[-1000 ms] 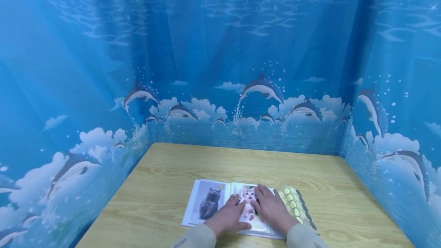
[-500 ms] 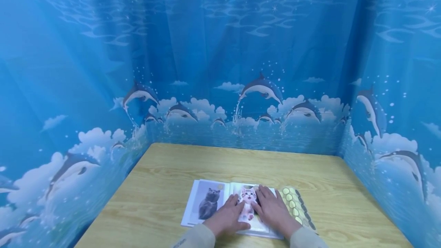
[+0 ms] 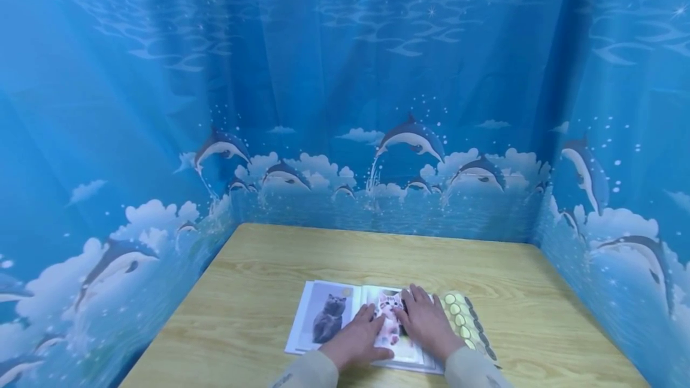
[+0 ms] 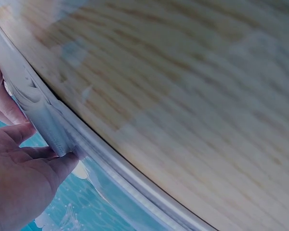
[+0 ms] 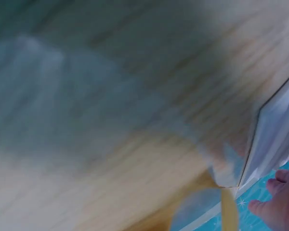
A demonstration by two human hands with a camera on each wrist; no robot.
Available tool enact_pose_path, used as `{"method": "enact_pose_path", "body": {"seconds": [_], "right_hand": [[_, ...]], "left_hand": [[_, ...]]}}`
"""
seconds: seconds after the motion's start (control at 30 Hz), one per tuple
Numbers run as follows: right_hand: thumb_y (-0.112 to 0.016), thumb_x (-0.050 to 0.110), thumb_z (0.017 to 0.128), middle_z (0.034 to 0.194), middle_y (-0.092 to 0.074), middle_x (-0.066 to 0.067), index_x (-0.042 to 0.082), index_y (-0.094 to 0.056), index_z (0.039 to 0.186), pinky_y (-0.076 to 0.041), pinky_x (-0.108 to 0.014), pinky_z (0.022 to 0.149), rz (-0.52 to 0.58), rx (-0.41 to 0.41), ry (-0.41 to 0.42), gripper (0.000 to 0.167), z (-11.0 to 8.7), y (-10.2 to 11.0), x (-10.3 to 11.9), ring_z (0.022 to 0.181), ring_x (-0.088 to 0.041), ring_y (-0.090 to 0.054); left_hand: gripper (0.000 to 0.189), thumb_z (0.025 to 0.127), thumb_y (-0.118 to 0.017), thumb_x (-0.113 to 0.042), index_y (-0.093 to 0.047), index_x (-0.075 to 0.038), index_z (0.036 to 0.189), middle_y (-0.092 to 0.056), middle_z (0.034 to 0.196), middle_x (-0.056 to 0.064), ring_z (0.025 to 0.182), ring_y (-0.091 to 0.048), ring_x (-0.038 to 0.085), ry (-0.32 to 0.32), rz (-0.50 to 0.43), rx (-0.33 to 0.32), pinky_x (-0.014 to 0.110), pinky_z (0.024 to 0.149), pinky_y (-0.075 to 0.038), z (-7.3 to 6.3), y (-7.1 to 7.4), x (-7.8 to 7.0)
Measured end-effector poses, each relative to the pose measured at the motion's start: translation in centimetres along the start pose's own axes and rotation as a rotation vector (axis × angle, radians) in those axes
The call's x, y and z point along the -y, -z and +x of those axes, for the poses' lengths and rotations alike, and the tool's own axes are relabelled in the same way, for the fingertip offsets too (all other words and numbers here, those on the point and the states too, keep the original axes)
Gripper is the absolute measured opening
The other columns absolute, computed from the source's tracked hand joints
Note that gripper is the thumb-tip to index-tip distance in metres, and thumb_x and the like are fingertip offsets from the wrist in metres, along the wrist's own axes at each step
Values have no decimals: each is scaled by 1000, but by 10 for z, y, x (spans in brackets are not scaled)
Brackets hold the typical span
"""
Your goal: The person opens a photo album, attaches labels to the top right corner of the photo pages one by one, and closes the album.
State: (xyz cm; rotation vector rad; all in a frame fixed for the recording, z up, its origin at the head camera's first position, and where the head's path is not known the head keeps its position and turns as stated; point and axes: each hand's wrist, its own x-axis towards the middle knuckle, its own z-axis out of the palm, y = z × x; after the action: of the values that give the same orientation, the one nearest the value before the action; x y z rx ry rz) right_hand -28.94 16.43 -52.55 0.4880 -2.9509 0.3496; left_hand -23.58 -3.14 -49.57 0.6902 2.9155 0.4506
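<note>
An open photo album (image 3: 295,340) lies on the wooden table, with a grey cat picture (image 3: 329,321) on its left page. A pink-and-white kitten picture (image 3: 388,334) is on the right page. My left hand (image 3: 353,340) rests on the inner side of that page, its fingers at the kitten's left edge. From the right, my right hand (image 3: 431,323) lies over the page with fingers extended and its thumb across the kitten. In the left wrist view, the album (image 4: 111,161) appears edge-on beside my palm. The right wrist view catches the album's pages (image 5: 274,130) near my fingertips.
A sheet with rows of yellow ovals and a dark scalloped edge (image 3: 463,322) lies right of the album, partly under the right forearm. Blue dolphin-print curtains (image 3: 345,106) enclose the back and sides of the table (image 3: 259,268).
My right hand has shifted slightly up the page, and its thumb has come over the kitten's lower face. My left hand and the album stay in place.
</note>
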Motion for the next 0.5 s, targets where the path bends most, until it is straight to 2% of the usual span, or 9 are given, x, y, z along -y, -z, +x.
{"method": "enact_pose_path", "body": {"seconds": [0.2,0.5], "right_hand": [[-46,46,103,154,-35,-24,10,-50,145,-19,-67,114,-14,6,29,56,-5,3,5,142,-42,-30],[-49,44,102,152,-36,-25,1,-45,146,-21,-66,114,12,-1,20,62,-27,10,7,140,-42,-33]], "left_hand": [[81,86,-68,-56,-45,-10,148,-31,158,17,144,-29,36,1,-14,-1,51,114,-34,-1,0,-2],[86,86,-63,-63,-43,-10,149,-30,158,19,144,-28,37,-9,16,-4,50,114,-33,-2,-1,1]]}}
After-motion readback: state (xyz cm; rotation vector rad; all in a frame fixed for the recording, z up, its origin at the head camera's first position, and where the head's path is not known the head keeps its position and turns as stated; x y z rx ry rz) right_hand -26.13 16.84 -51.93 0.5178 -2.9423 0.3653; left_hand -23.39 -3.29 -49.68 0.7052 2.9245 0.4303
